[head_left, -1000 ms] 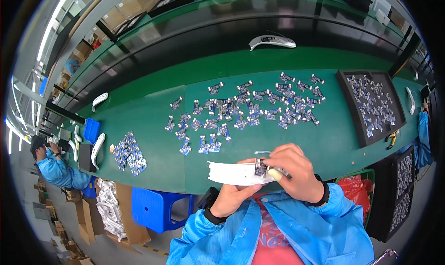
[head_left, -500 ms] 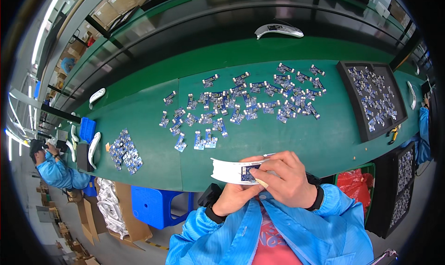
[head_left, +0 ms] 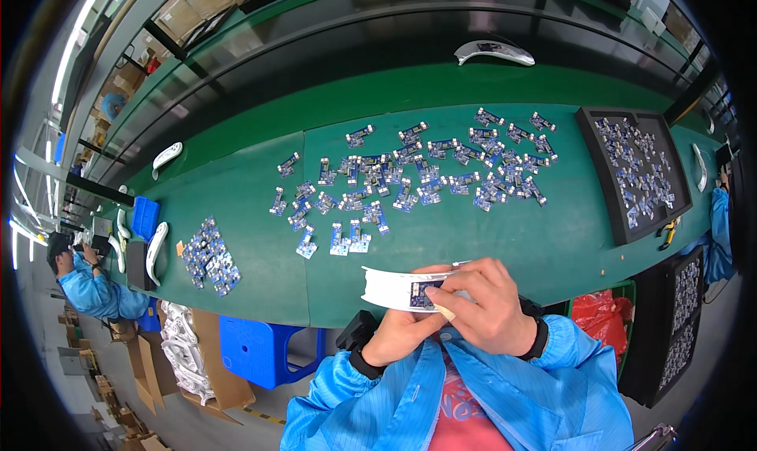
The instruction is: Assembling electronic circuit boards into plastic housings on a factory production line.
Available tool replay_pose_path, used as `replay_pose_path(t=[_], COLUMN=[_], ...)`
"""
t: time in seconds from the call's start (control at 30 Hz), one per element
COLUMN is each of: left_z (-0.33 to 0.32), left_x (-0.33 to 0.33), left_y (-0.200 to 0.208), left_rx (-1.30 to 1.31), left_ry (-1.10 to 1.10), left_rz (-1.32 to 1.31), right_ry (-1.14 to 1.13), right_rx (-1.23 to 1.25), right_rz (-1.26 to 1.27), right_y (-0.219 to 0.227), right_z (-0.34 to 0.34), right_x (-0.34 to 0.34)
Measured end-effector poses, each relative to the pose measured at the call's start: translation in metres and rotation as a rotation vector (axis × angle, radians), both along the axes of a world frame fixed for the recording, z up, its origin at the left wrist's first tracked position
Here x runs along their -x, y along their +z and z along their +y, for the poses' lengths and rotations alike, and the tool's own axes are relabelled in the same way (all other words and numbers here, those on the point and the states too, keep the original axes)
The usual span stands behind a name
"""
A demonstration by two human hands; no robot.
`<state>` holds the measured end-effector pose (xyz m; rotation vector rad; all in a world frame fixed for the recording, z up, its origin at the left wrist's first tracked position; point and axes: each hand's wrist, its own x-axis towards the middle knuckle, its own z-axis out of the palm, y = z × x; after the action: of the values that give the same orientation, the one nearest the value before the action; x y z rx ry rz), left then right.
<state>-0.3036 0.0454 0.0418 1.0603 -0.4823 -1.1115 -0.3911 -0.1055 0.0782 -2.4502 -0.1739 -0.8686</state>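
Observation:
A white curved plastic shell is held in front of my chest, at the table's near edge. My left hand grips it from below, fingers mostly hidden under it. A small blue circuit board sits in the shell's hollow. The fingers of my right hand are bent over the shell's right part, thumb and fingertips pressing at the board's right end. Something pale tan shows by the fingertips, too small to name. Many loose blue circuit boards lie spread on the green table beyond.
A pile of boards lies at the left. At the right stands a black tray of boards. Another white shell rests at the back. Below the edge are a blue stool and a box of white shells. A co-worker sits far left.
The view has shifted slightly, so the back shell appears further right and the left-side things further left. Both hands keep nearly the same hold on the shell and board.

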Motion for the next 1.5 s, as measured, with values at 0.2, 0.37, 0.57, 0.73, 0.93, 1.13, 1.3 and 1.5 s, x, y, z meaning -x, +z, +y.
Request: replay_pose_path(t=[0.2, 0.37, 0.57, 0.73, 0.93, 1.13, 1.3, 1.5], left_z=[-0.002, 0.001, -0.001, -0.004, -0.006, -0.001, -0.005, -0.022], left_x=[-0.001, 0.007, 0.011, 0.011, 0.010, 0.006, 0.000, -0.048], left_y=[0.004, -0.004, -0.007, -0.006, 0.004, 0.000, 0.011, 0.038], left_rx=[-0.026, 0.139, 0.046, 0.012, 0.080, 0.084, -0.025, 0.057], left_ry=[-0.027, 0.090, 0.190, 0.203, 0.162, 0.112, 0.098, 0.093], left_rz=[-0.012, 0.354, 0.198, 0.148, 0.229, 0.196, 0.137, 0.230], right_ry=[0.015, 0.004, -0.004, 0.030, -0.097, 0.166, 0.130, 0.117], right_rx=[0.034, 0.031, 0.024, -0.007, -0.550, -0.626, -0.662, -0.853], right_rz=[0.028, 0.063, 0.042, 0.080, 0.166, 0.437, 0.465, 0.305], right_y=[-0.002, 0.000, -0.004, 0.001, 0.008, -0.004, -0.009, -0.004], right_z=[-0.003, -0.005, -0.003, -0.014, -0.024, -0.035, -0.032, -0.060], right_x=[-0.001, -0.002, 0.000, 0.002, 0.002, 0.003, 0.003, -0.016])
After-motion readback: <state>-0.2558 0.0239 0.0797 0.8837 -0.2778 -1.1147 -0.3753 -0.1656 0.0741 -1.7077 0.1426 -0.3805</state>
